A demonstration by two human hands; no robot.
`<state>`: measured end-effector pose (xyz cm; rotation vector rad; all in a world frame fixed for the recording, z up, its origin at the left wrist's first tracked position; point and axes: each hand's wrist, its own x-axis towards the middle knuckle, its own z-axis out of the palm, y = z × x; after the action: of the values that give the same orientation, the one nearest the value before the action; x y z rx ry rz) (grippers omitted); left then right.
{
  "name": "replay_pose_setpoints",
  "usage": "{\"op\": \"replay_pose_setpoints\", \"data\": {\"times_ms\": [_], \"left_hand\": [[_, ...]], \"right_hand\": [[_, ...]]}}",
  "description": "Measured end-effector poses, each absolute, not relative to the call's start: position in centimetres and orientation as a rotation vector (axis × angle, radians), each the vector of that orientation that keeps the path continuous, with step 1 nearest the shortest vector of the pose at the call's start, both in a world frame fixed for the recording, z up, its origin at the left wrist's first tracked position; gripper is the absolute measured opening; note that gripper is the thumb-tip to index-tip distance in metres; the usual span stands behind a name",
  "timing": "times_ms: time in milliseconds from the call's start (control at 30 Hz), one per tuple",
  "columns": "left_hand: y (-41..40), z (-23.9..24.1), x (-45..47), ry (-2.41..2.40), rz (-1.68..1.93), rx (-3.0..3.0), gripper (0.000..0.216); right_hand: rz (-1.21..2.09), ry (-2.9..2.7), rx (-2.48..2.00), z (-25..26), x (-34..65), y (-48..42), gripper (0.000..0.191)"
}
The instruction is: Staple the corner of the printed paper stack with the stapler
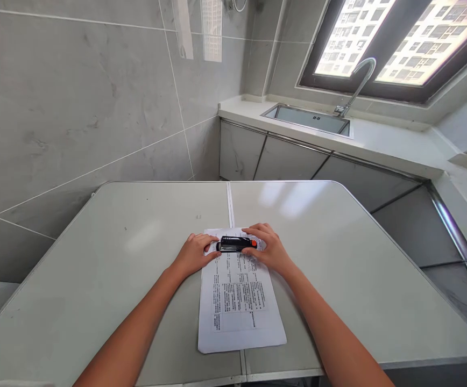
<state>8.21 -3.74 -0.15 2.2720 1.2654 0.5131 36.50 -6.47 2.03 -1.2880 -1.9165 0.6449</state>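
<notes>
A black stapler (233, 244) with an orange-red patch at its right end lies crosswise over the upper part of a stack of printed paper (241, 322). My left hand (195, 252) has thumb and fingertips at the stapler's left end, pinching it. At the other end, my right hand (271, 250) curls its thumb and fingers around the orange-red part. Both forearms reach in from the bottom of the view. The stapler covers some of the print beneath it.
The paper rests on a pale folding table (96, 301) with a seam down its middle. Behind it runs a white counter (398, 145) with a sink (306, 119) and a curved faucet (356, 88) under a window. A grey tiled wall (76, 97) stands at left.
</notes>
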Motion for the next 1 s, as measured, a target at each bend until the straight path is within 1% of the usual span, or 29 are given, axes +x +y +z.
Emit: {"op": "replay_pose_setpoints", "data": {"times_ms": [33, 67, 167, 300, 600, 700, 800, 833, 900, 933, 1000], "left_hand": [[-3.7, -0.3, 8.2, 1.262, 0.517, 2.268, 0.033], [-3.7, -0.3, 8.2, 1.256, 0.521, 2.263, 0.032], [-3.6, -0.6, 8.1, 1.245, 0.526, 2.246, 0.031], [-3.3, -0.7, 8.0, 1.253, 0.533, 2.216, 0.030], [-3.1, -0.9, 8.1, 1.237, 0.563, 2.149, 0.031], [-3.1, -1.0, 8.1, 1.244, 0.581, 2.118, 0.029], [-3.0, -1.0, 8.2, 1.243, 0.589, 2.121, 0.028], [-3.0, -1.0, 8.2, 1.241, 0.592, 2.125, 0.028], [-3.0, -0.9, 8.2, 1.242, 0.596, 2.123, 0.029], [-3.0, -0.8, 8.2, 1.241, 0.593, 2.115, 0.029], [-3.2, -0.5, 8.1, 1.228, 0.584, 2.080, 0.030]], "right_hand": [[0.629, -1.882, -1.303, 2.2, 37.2, -6.5, 0.027], [0.622, -1.856, -1.309, 2.3, 37.8, -6.6, 0.021], [0.654, -1.857, -1.289, 2.4, 38.9, -6.8, 0.036], [0.711, -1.881, -1.265, 2.3, 38.9, -6.8, 0.041], [0.781, -1.904, -1.295, 2.7, 38.9, -6.3, 0.038], [0.733, -1.839, -1.290, 2.5, 38.3, -6.4, 0.037], [0.685, -1.832, -1.255, 1.9, 36.7, -6.5, 0.022], [0.686, -1.871, -1.242, 1.6, 36.1, -6.5, 0.025], [0.689, -1.963, -1.245, 0.8, 35.1, -6.4, 0.038], [0.683, -1.994, -1.258, 0.4, 34.8, -6.3, 0.037], [0.663, -2.009, -1.272, -0.3, 34.6, -6.2, 0.029]]}}
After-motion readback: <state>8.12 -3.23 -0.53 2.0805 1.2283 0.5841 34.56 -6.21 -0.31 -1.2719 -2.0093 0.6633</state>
